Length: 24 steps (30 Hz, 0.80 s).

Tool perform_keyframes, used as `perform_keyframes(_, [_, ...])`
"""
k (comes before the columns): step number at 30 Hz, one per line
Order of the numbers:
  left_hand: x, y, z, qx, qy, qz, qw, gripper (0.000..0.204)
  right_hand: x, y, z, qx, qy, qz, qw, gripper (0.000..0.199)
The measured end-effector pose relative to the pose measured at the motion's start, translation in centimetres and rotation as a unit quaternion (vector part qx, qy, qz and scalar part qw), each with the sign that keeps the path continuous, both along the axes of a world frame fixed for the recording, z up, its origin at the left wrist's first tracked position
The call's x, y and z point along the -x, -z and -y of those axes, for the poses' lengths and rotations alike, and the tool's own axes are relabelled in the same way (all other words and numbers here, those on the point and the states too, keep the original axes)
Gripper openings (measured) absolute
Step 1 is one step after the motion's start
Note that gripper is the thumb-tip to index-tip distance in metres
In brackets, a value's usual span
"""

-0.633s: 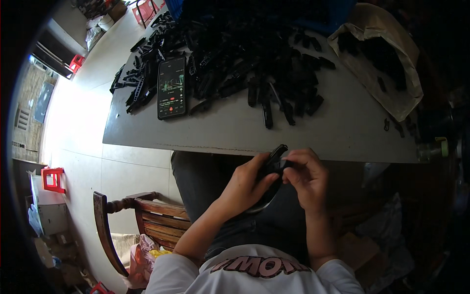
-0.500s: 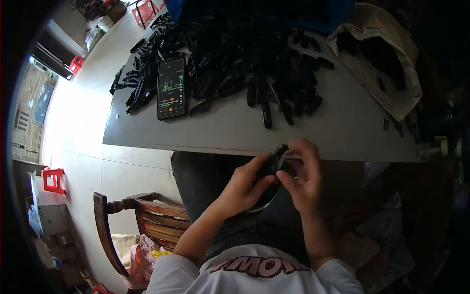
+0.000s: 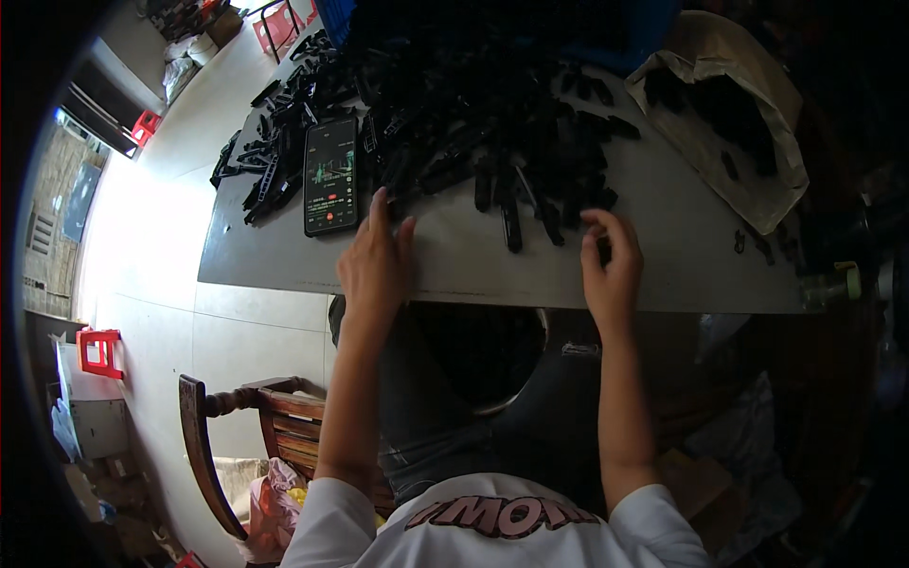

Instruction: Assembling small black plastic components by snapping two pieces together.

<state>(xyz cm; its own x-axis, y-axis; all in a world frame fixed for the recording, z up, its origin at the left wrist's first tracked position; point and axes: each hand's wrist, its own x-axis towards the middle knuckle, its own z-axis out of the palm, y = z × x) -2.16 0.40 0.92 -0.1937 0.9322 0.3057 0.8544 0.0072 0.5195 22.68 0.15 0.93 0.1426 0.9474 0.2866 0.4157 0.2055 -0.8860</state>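
A large heap of black plastic parts (image 3: 445,142) covers the far side of the grey table (image 3: 454,270). My left hand (image 3: 371,270) is over the near part of the table, its index finger stretched toward the heap's near edge; nothing shows in it. Beside that hand lies a phone (image 3: 329,180) with its screen lit. Close to the heap's right front edge, my right hand (image 3: 614,270) has bent fingers and thumb around a small black part (image 3: 603,248), which is mostly hidden. Between my legs sits a dark round container with a pale rim (image 3: 502,409).
A blue crate (image 3: 653,36) stands at the back. An open, pale sack (image 3: 781,142) with black parts in it lies at the right. Near the right corner is a clear bottle (image 3: 833,286). A wooden chair (image 3: 194,426) and a red stool (image 3: 99,352) stand at the left.
Both hands held a black part together over my lap. They have parted and moved forward over the table, the left toward the phone, the right toward the heap's right front. That part has left my hands' former place.
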Motion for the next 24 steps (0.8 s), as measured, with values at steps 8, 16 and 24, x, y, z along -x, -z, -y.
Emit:
perform_keyframes(8, [0.6, -0.1, 1.5, 0.091, 0.008, -0.09, 0.992, 0.021, -3.3, 1.1, -2.0, -0.045, 0.077, 0.429, 0.899, 0.028])
perform_keyframes(16, [0.0, 1.1, 4.1, 0.06, 0.187, 0.369, 0.908, 0.02, -4.4, -1.1, -1.4, 0.062, -0.012, 0.399, 0.915, 0.04])
perform_keyframes(24, [-4.6, 0.6, 6.3, 0.117, 0.17, 0.441, 0.873, 0.027, 1.8, -1.1, 4.6, 0.104, -0.131, -0.19, 0.967, 0.022])
